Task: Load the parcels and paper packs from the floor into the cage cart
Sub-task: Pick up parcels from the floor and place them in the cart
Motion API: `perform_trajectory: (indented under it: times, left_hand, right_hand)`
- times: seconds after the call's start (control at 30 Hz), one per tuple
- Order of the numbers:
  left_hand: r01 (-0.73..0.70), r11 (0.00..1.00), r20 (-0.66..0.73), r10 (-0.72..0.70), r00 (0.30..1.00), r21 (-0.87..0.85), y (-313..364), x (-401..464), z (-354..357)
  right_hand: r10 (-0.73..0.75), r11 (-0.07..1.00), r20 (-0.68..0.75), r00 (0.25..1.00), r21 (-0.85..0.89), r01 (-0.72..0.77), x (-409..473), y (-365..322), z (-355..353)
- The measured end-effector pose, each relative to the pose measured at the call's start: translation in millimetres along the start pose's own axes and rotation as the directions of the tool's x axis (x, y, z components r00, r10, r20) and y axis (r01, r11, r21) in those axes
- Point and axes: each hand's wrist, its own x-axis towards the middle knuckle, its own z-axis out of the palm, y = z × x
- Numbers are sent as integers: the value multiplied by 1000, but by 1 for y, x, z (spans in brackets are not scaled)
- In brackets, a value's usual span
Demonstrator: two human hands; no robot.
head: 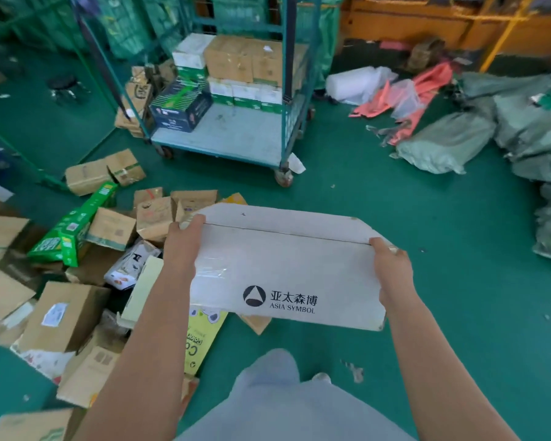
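Holding the white paper pack off the floor, I have my left hand gripping its left edge and my right hand gripping its right edge, fingers curled round the ends. Ahead, the green floor lies bare between the pack and the cage cart, whose near side stands open. On the cart's deck I count one dark blue box at the front left and a stack of brown and white cartons behind (too tightly packed to count). Loose parcels crowd the floor on my left; grey-green sacks lie on my right.
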Motion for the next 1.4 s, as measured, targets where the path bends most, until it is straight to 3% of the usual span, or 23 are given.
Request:
perform_trajectory:
  times: [0.4, 0.67, 0.97, 1.17, 1.4]
  left_hand:
    - [52, 997, -185, -61, 981, -50, 63, 56, 119]
    - [184, 974, -265, -215, 940, -135, 139, 144, 203]
    - [117, 978, -357, -172, 918, -171, 238, 251, 275]
    - [140, 965, -489, -234, 840, -221, 279, 302, 310]
    - [150, 929, -627, -342, 700, -339, 316, 335, 331]
  right_hand:
    - [-33, 992, 189, 981, -117, 55, 166, -106, 36]
    - [-44, 959, 282, 958, -256, 119, 297, -221, 118]
    - [-18, 950, 340, 940, -288, 122, 418, -322, 212]
    - [27, 929, 499, 866, -331, 162, 498, -374, 296]
    - [27, 890, 650, 759, -362, 278, 559, -450, 400]
